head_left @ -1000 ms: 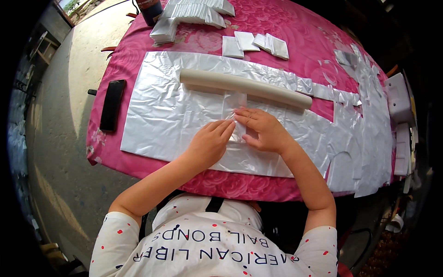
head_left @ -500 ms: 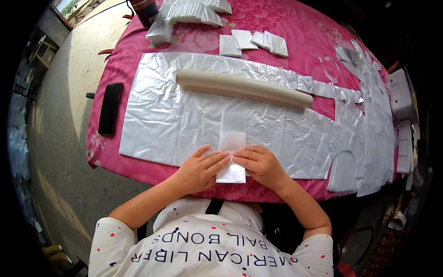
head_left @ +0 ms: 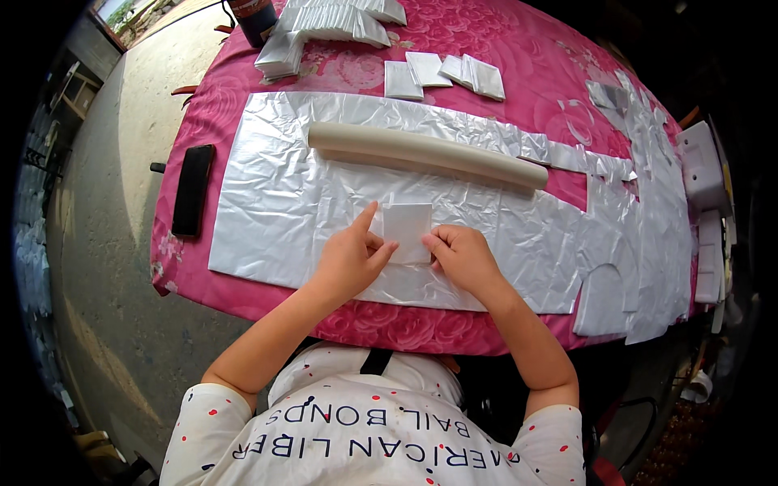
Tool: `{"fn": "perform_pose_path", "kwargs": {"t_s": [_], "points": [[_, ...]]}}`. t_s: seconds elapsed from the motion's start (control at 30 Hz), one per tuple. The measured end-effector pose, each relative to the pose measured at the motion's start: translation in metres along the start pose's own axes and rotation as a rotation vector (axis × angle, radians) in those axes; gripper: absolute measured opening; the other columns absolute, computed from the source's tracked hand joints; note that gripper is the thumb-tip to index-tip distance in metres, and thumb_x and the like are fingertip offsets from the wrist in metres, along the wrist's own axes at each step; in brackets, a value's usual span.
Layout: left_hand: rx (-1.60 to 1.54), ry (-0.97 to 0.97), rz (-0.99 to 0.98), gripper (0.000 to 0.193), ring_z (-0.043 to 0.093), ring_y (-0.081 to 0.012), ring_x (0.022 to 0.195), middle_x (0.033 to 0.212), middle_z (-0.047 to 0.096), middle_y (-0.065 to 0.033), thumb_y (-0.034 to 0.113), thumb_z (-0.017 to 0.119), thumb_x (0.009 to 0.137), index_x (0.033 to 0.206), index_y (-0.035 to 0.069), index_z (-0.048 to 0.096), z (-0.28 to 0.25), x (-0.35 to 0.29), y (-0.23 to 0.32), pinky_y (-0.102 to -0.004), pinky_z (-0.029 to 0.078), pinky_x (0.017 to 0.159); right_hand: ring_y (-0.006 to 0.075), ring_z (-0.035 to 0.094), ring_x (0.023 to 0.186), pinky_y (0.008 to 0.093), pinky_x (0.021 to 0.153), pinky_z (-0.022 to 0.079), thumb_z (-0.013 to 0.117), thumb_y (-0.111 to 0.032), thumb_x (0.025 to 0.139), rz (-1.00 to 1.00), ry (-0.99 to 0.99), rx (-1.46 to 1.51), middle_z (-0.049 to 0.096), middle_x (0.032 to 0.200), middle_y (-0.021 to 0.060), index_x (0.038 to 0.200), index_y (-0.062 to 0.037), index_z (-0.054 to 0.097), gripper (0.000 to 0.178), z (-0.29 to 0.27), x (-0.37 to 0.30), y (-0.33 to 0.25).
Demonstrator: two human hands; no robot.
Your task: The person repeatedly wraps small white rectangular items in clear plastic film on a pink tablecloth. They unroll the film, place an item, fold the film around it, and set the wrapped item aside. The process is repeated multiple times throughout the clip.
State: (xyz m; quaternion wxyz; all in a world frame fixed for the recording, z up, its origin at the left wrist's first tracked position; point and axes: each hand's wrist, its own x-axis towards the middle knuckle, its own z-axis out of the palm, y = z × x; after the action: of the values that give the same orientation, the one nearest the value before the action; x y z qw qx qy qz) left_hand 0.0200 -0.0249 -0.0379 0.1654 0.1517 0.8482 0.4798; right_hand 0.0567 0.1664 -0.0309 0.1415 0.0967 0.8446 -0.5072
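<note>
A small folded plastic bag (head_left: pixel 407 231), whitish and roughly square, lies on the flat plastic sheets in front of me. My left hand (head_left: pixel 350 253) is at its left side, index finger stretched away from me and thumb reaching to the bag's edge; the other fingers are partly curled. At the opposite edge, the thumb and fingers of my right hand (head_left: pixel 460 255) pinch the bag's side. Both hands rest over the wide silvery-white plastic sheets (head_left: pixel 267 202). Beyond the bag, a long beige tube (head_left: pixel 425 154) lies across the sheets.
Folded packets (head_left: pixel 405 79) lie on the pink floral tablecloth (head_left: pixel 535 40), with a larger pile (head_left: pixel 340 24) and a dark cup (head_left: pixel 254 20) farther left. A black phone (head_left: pixel 193 190) lies near the left edge. Cut plastic pieces (head_left: pixel 656 227) spread over the right side.
The long plastic strip has been folded into a short square, its near end turned away from me. My hands have moved forward, and the left index finger has stretched out.
</note>
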Motion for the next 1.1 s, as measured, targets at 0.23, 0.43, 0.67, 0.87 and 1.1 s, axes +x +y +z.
{"fn": "perform_pose_path", "kwargs": {"t_s": [0.23, 0.43, 0.67, 0.87, 1.1], "points": [[0.232, 0.145, 0.315, 0.059, 0.062, -0.0244, 0.078, 0.098, 0.061, -0.0144, 0.009, 0.064, 0.078, 0.131, -0.002, 0.038, -0.006, 0.001, -0.001, -0.0336, 0.049, 0.07, 0.0104, 0.059, 0.051, 0.023, 0.047, 0.041, 0.056, -0.023, 0.088, 0.292, -0.141, 0.132, 0.058, 0.059, 0.0033, 0.071, -0.0008, 0.061, 0.028, -0.01, 0.021, -0.006], [0.513, -0.004, 0.664, 0.066, 0.044, -0.0311, 0.118, 0.127, 0.046, -0.018, 0.023, 0.064, 0.077, 0.131, -0.002, 0.037, 0.019, 0.002, -0.001, -0.0413, 0.036, 0.098, 0.0113, 0.06, 0.051, 0.0225, 0.04, 0.036, 0.056, -0.024, 0.086, 0.343, -0.225, 0.173, 0.055, 0.058, 0.0021, 0.066, -0.0051, 0.059, 0.028, -0.017, 0.031, -0.005], [0.651, -0.031, 0.507, 0.098, 0.014, -0.0359, 0.137, 0.144, 0.019, -0.0259, 0.058, 0.054, 0.076, 0.137, -0.01, 0.018, 0.039, 0.019, -0.01, -0.0465, 0.008, 0.111, 0.0112, 0.059, 0.051, 0.0227, 0.042, 0.038, 0.058, -0.025, 0.084, 0.379, -0.173, 0.162, 0.057, 0.059, 0.003, 0.066, -0.0037, 0.059, 0.028, -0.013, 0.031, -0.005], [0.651, -0.021, 0.504, 0.106, 0.011, -0.037, 0.137, 0.144, 0.016, -0.0266, 0.062, 0.055, 0.073, 0.137, -0.011, 0.012, 0.04, 0.02, -0.011, -0.0477, 0.005, 0.11, 0.0169, 0.061, 0.058, 0.0294, 0.05, 0.044, 0.066, -0.016, 0.074, 0.026, 0.088, -0.356, 0.06, 0.061, 0.0068, 0.074, -0.0029, 0.061, 0.014, -0.006, -0.004, -0.017], [0.336, 0.162, 0.565, 0.092, 0.016, -0.0373, 0.135, 0.143, 0.02, -0.027, 0.042, 0.064, 0.076, 0.14, -0.003, 0.016, 0.008, -0.011, -0.015, -0.0459, 0.012, 0.109, 0.029, 0.053, 0.104, 0.0372, 0.087, 0.042, 0.066, -0.024, 0.076, -0.585, 0.309, -0.754, 0.057, 0.109, 0.0143, 0.106, -0.0021, 0.057, 0.039, 0.004, 0.005, -0.017]]}}
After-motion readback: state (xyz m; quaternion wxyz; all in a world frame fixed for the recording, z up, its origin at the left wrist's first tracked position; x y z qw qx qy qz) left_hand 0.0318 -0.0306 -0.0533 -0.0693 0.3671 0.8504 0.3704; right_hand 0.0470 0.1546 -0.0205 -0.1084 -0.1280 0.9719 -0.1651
